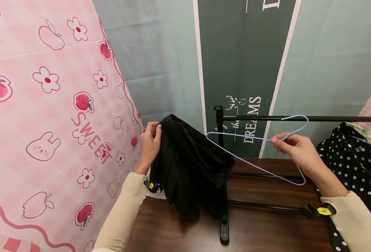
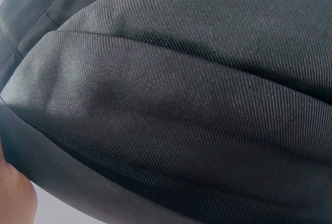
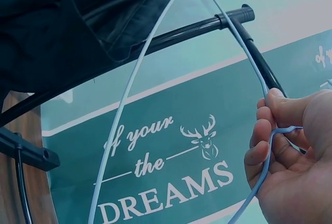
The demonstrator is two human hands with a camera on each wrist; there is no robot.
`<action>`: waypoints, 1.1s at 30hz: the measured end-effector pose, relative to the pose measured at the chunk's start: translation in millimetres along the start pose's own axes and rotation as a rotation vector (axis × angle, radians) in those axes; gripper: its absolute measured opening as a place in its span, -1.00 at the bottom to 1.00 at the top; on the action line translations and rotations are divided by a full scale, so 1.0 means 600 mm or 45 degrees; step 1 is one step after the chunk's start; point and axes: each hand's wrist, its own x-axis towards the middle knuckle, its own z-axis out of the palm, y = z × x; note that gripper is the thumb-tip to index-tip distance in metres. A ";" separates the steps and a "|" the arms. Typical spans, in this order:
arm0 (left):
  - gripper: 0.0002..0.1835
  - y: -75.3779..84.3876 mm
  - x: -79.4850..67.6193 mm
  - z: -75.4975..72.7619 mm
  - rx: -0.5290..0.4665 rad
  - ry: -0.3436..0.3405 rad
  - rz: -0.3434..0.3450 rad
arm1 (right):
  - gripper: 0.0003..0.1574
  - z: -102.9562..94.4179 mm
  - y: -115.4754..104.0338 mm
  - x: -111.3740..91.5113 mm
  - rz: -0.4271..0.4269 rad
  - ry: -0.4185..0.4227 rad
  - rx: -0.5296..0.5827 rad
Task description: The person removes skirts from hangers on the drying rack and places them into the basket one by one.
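A black garment (image 1: 188,161) hangs in folds from my left hand (image 1: 150,141), which pinches its upper left edge. Ribbed dark cloth (image 2: 171,89) fills most of the left wrist view, with part of the left hand (image 2: 15,195) at its lower left corner. My right hand (image 1: 299,150) grips a thin light-blue wire hanger (image 1: 251,161) near the base of its hook. One hanger corner points left toward the garment. In the right wrist view, thumb and fingers close round the hanger wire (image 3: 122,97) at the right hand (image 3: 290,146).
Behind the hanger runs a black clothes rack (image 1: 251,118) with lower bars and a foot on a brown wooden surface (image 1: 267,224). A black polka-dot garment (image 1: 352,157) hangs at right. A pink printed curtain (image 1: 62,122) stands on the left, a green printed cloth (image 1: 239,52) behind.
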 end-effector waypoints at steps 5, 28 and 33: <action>-0.84 0.000 0.009 -0.004 -0.014 -0.016 -0.036 | -0.58 -0.001 0.003 -0.001 0.015 0.002 -0.002; -0.80 0.005 0.053 -0.016 0.007 0.043 -0.056 | -0.53 0.001 0.021 -0.002 0.037 0.007 -0.017; -0.79 0.001 0.063 -0.021 0.012 0.061 -0.057 | -0.55 0.000 0.025 -0.004 0.033 0.018 -0.009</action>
